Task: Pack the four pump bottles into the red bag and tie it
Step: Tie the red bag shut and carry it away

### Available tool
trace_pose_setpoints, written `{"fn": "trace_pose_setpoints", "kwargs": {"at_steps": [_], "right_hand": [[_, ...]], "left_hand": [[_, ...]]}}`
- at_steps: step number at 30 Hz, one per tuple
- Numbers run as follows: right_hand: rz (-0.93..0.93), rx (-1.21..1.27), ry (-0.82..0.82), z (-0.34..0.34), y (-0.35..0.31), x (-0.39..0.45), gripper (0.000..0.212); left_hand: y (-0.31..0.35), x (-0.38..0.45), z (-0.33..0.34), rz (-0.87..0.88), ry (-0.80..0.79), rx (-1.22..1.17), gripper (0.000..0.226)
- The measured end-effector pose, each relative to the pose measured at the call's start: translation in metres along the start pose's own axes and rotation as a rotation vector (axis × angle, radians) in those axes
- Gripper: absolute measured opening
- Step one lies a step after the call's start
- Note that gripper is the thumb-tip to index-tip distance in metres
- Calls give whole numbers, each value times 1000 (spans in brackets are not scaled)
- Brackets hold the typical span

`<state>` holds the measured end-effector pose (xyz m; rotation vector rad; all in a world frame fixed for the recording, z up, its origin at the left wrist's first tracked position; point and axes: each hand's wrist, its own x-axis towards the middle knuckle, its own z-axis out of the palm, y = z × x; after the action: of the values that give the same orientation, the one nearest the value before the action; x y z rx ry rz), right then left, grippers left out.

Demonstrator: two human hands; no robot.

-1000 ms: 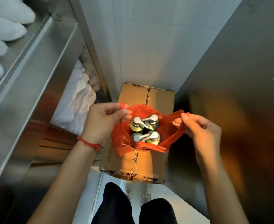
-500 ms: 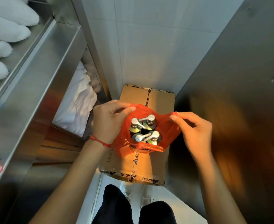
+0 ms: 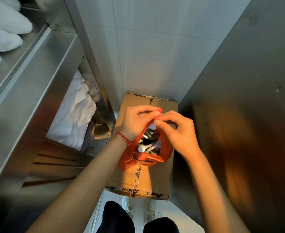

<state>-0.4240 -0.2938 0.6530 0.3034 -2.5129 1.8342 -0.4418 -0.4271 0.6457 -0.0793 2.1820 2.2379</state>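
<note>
Head cam, looking straight down. Red bag (image 3: pixel 145 158) sitting on top of a taped cardboard box (image 3: pixel 157 179) on the floor, wedged btwn a steel shelf unit (image 3: pixel 37 78) on the left & a steel panel (image 3: pixel 239 98) on the right. Pump bottles (image 3: pixel 149 145) inside the bag, silver pump heads poking up thru the opening; can't count all four from here, hands covering part of it. Left hand (image 3: pixel 136 122) pinching one bag handle w/ thumb & fingertips, right hand (image 3: pixel 177 132) pinching the other, both handles pulled together right above the bottles, fingertips touching or v close. Red string bracelet (image 3: pixel 124 140) on left wrist. White linens (image 3: pixel 74 113) on the lower shelf, rolled white towels (image 3: pixel 2 37) up top. White shoes (image 3: pixel 139 207) just beside the box's near edge.
</note>
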Motion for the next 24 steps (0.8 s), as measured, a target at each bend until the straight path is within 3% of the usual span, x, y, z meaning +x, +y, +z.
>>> {"fn": "trace_pose_setpoints", "kwargs": {"at_steps": [9, 17, 21, 24], "right_hand": [[5, -16, 27, -1, 3, 9, 5], [59, 10, 21, 3, 5, 21, 12], [168, 103, 52, 5, 10, 29, 14], [250, 216, 58, 0, 20, 25, 10]], "left_hand": [[-2, 4, -14, 56, -129, 93, 25], [-4, 8, -20, -126, -379, 61, 32], [-9, 7, -7, -210, -281, 56, 8], [-11, 9, -4, -260, -225, 11, 10]]}}
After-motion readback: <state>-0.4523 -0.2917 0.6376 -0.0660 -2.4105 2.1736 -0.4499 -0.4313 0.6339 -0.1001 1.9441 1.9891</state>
